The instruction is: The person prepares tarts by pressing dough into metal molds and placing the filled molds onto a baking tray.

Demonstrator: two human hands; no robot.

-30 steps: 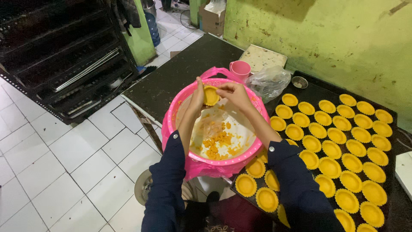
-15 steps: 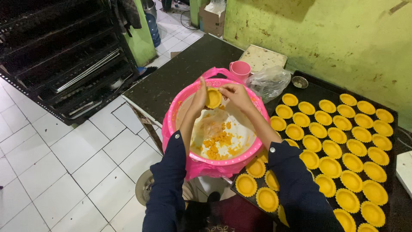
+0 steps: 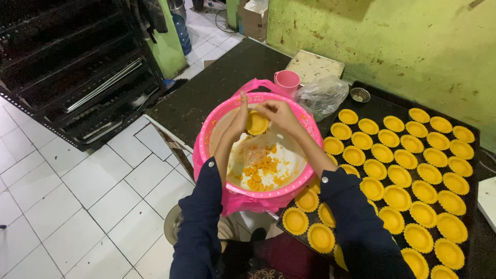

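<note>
Small yellow pastry shell (image 3: pixel 257 123) held between left hand (image 3: pixel 238 120) and right hand (image 3: pixel 276 113), possibly being pressed, over pink basin (image 3: pixel 217 124), filled tray (image 3: pixel 473 139) at right.

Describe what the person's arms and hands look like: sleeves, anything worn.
Both arms wear dark navy long sleeves, pushed up to mid-forearm. Each cuff has a small pale button, seen on the left sleeve and the right sleeve. The left hand and right hand are bare: no gloves, rings or watch visible.
</note>
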